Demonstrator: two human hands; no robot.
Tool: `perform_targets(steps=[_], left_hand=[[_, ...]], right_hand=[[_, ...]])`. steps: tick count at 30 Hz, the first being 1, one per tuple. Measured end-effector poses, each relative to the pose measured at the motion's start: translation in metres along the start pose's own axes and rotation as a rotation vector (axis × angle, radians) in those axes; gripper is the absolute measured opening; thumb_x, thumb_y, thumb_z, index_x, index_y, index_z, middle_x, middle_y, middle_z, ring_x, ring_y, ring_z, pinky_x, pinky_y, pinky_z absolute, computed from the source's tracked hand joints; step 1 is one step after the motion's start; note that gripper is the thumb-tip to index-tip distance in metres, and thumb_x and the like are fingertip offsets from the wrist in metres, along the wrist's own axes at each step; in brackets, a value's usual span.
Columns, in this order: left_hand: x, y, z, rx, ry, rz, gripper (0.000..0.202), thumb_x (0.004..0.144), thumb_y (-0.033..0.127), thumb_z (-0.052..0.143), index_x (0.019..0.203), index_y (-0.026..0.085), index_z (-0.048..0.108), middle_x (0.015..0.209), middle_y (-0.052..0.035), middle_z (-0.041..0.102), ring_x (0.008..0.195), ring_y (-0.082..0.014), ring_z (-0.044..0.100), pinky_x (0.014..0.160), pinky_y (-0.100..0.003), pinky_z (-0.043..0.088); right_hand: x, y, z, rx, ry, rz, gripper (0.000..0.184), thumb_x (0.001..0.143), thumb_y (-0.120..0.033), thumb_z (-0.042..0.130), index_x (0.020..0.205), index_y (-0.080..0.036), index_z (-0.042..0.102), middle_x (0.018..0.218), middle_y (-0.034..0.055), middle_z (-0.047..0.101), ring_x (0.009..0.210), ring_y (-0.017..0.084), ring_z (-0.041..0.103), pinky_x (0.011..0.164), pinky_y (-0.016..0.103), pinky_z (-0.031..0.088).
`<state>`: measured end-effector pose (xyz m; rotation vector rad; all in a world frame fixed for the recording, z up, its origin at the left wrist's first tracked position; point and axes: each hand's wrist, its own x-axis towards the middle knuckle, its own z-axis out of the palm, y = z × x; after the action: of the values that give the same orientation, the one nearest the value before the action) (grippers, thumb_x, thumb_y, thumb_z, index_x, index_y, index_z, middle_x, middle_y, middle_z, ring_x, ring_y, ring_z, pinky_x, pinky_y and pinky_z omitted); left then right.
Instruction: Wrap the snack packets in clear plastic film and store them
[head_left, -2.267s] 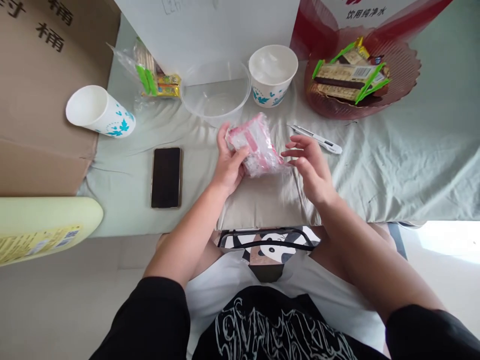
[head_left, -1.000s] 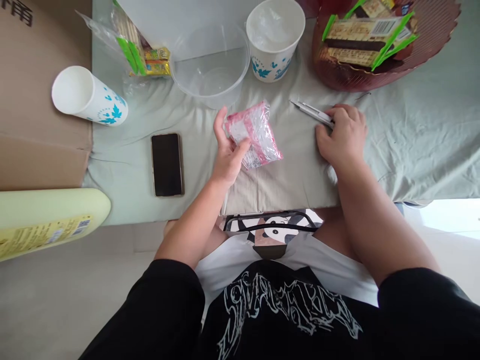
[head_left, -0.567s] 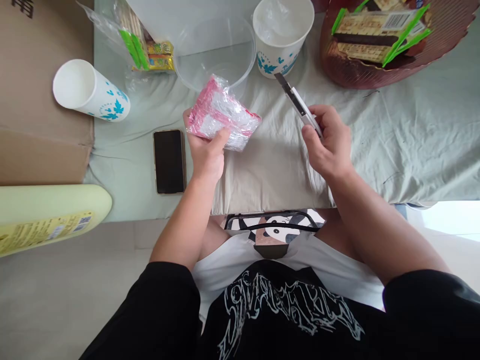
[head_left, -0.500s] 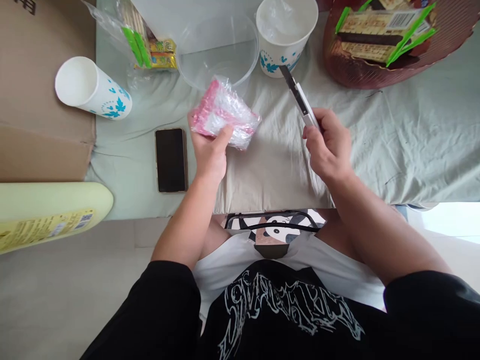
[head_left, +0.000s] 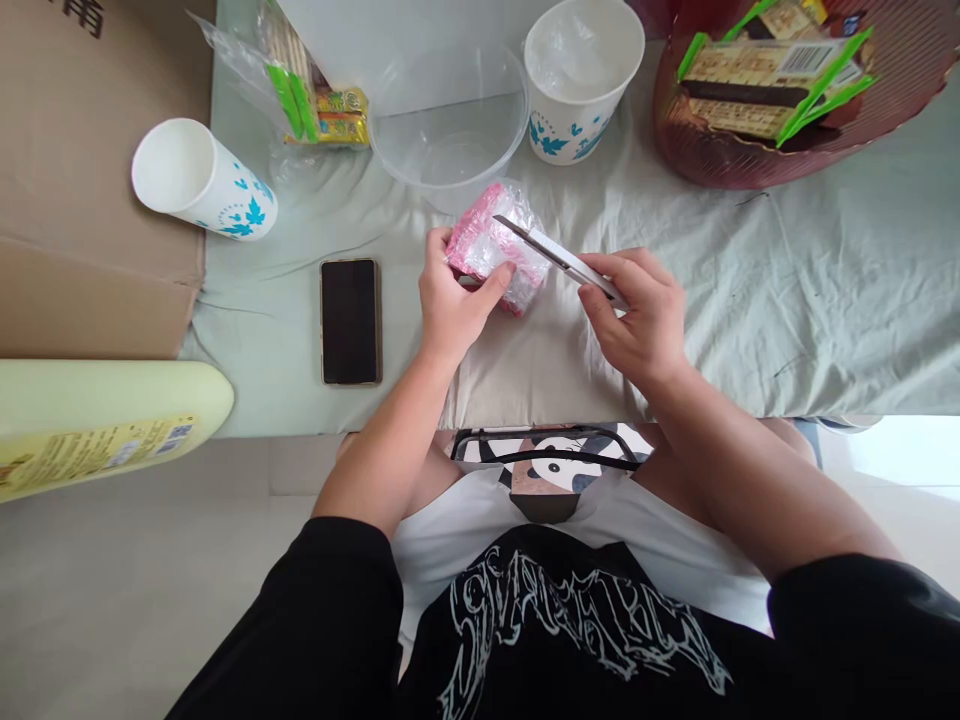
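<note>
My left hand [head_left: 450,305] is closed on a pink and clear plastic packet [head_left: 491,245], holding it just above the pale green cloth [head_left: 750,280] in front of a clear plastic bowl [head_left: 448,130]. My right hand [head_left: 637,320] grips a white utility knife [head_left: 562,262] by its handle. Its extended blade points left and its tip lies on the top of the packet.
A black phone [head_left: 350,320] lies left of my left hand. One paper cup [head_left: 201,183] lies on its side at the left; another paper cup [head_left: 581,75] stands behind. A red basket [head_left: 787,160] of snack packs sits back right, a bagged snack [head_left: 315,100] back left, a cardboard box [head_left: 82,170] far left.
My right hand picked the knife up from the cloth, raised it with the blade out, then swung the blade left onto the packet. My left hand turned the packet and kept hold of it.
</note>
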<state>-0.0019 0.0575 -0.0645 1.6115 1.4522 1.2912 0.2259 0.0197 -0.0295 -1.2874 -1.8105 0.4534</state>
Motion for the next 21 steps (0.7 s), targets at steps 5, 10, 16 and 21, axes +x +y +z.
perform_targets(steps=[5,10,16,21], left_hand=[[-0.001,0.003,0.001,0.015,0.011,0.013,0.068,0.076,0.077,0.075,0.118,0.028,0.052,0.108,-0.0047,0.069,0.085,-0.0185,0.067,0.078,-0.035,0.057],[0.005,-0.003,0.001,-0.019,0.005,0.039,0.071,0.077,0.081,0.070,0.121,0.028,0.053,0.112,-0.0069,0.068,0.098,-0.0221,0.070,0.085,-0.038,0.058],[0.020,-0.019,-0.013,-0.169,0.125,-0.069,0.065,0.085,0.083,0.059,0.125,0.033,0.050,0.123,-0.0070,0.067,0.108,-0.0212,0.071,0.086,-0.036,0.061],[0.031,-0.022,-0.032,-0.232,0.170,-0.098,0.059,0.090,0.082,0.049,0.122,0.033,0.056,0.119,-0.0062,0.071,0.110,-0.0202,0.071,0.087,-0.035,0.063]], right_hand=[[0.001,0.002,0.003,-0.013,-0.007,0.009,0.027,0.093,-0.032,0.061,0.114,-0.027,0.077,0.100,0.0063,0.071,0.077,0.019,0.064,0.069,0.036,0.057],[0.001,0.005,0.005,0.015,-0.003,0.032,0.027,0.091,-0.030,0.061,0.111,-0.027,0.080,0.098,0.0057,0.071,0.070,0.016,0.062,0.063,0.033,0.055],[0.001,0.009,0.003,-0.005,-0.011,0.076,0.027,0.089,-0.029,0.063,0.109,-0.027,0.081,0.097,0.0058,0.071,0.069,0.017,0.061,0.063,0.035,0.056],[0.005,0.022,-0.007,-0.075,0.017,0.066,0.024,0.087,-0.028,0.064,0.103,-0.025,0.081,0.094,0.0056,0.071,0.064,0.016,0.059,0.064,0.036,0.055]])
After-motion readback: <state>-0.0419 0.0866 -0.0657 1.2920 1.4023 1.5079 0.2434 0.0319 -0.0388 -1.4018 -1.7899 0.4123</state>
